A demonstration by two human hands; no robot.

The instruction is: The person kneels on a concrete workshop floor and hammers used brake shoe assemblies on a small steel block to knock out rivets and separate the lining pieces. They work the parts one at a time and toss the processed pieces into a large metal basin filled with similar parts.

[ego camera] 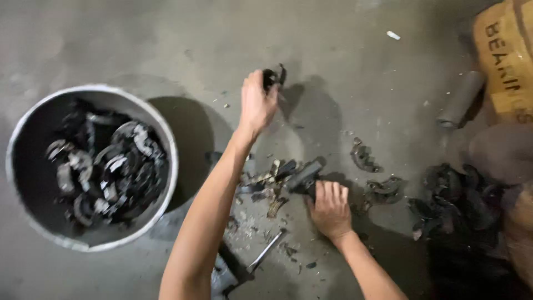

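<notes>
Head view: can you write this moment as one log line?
left hand: raised, grips dark curved part | right hand: on dark tool, floor | bucket: holds curved parts

Dark piece [273, 76] in left hand [256, 105]: motion-blurred, shape unclear. Right hand [330, 209] hides the dark tool [304, 176] handle. Cardboard box [506, 58] far right of both hands, cut off by frame edge.
</notes>
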